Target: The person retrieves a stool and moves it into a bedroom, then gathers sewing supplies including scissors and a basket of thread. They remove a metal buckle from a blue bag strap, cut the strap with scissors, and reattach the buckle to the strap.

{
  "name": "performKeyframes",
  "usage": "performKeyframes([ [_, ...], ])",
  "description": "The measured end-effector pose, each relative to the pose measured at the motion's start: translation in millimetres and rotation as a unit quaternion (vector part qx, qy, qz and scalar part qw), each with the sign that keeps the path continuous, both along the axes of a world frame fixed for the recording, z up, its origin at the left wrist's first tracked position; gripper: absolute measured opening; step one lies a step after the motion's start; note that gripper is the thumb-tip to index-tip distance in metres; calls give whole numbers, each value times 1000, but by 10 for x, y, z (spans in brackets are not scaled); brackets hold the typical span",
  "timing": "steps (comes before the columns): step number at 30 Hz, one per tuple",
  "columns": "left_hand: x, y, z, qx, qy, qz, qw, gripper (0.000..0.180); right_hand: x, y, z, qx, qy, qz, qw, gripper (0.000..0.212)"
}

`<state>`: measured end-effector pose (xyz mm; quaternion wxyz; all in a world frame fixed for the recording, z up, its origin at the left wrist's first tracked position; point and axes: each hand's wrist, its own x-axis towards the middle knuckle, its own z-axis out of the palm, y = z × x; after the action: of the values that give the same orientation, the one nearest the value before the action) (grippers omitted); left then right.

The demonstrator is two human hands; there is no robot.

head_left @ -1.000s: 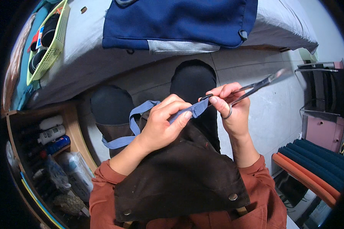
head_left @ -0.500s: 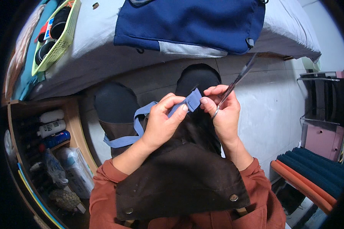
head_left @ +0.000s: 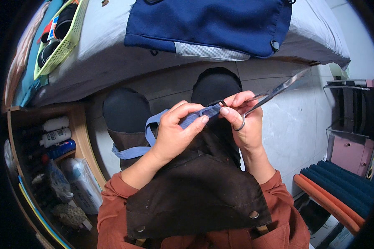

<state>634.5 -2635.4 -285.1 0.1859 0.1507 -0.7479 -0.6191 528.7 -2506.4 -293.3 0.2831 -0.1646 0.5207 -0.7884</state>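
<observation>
A blue-grey fabric strap (head_left: pixel 133 153) loops over my lap, and its folded end is pinched between the thumb and fingers of my left hand (head_left: pixel 174 128). A small black piece, perhaps a buckle (head_left: pixel 215 103), shows at that end, beside my right fingertips. My right hand (head_left: pixel 249 120) holds a pair of metal scissors (head_left: pixel 274 92), one ring round the thumb, blades pointing up and to the right. The thumb and fingertips of this hand also close at the strap's end. Whether they grip the black piece or the fabric is partly hidden.
A navy bag (head_left: pixel 207 29) with a white mesh pocket lies on the cloth-covered table ahead, near a yellow-green basket (head_left: pixel 72 45). At left stands a wooden shelf (head_left: pixel 87 145) with bottles. Orange and dark green rolls (head_left: pixel 328 203) lie at right, below a pink cabinet (head_left: pixel 348 154).
The scissors have swung to the right, their blades lower than before. The strap's end has tipped toward my right hand, and the black piece shows more clearly there.
</observation>
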Motion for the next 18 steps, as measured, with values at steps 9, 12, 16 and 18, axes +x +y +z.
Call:
performKeyframes([
  [9,68,-197,-148,-380,226,41,896,35,-35,85,45,14,-213,111,971,23],
  [12,75,-193,-190,-383,241,35,891,36,65,10,73,14,-217,121,969,22],
  [16,71,-227,-209,-369,240,56,896,38,75,-10,155,-5,-173,99,980,23],
  [18,92,-308,-219,-387,212,73,894,37,65,-21,246,26,-118,67,990,27],
])
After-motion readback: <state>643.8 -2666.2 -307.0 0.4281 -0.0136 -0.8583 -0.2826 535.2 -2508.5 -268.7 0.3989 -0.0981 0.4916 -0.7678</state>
